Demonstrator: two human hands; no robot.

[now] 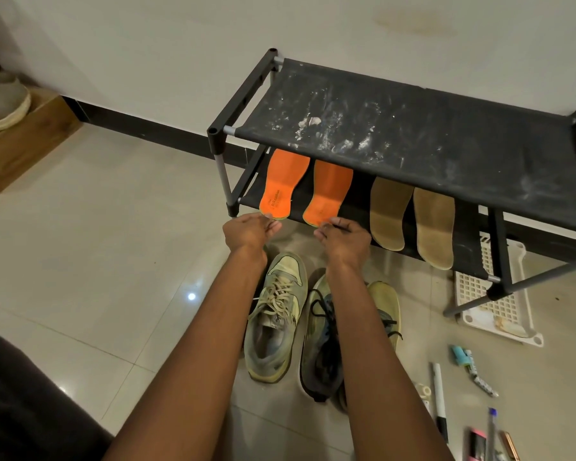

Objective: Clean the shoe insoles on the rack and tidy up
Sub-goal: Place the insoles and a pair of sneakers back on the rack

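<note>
A black two-shelf shoe rack stands against the wall, its top cloth streaked with white dust. On the lower shelf lie two orange insoles, the left orange insole and the right orange insole, and beside them two tan insoles. My left hand pinches the heel end of the left orange insole. My right hand pinches the heel end of the right orange insole. Both arms reach forward over the shoes.
A pale green sneaker and a dark sneaker over a yellow one sit on the tiled floor below my arms. A white plastic basket lies under the rack's right end. Pens and small items are scattered at lower right. A wooden box stands at far left.
</note>
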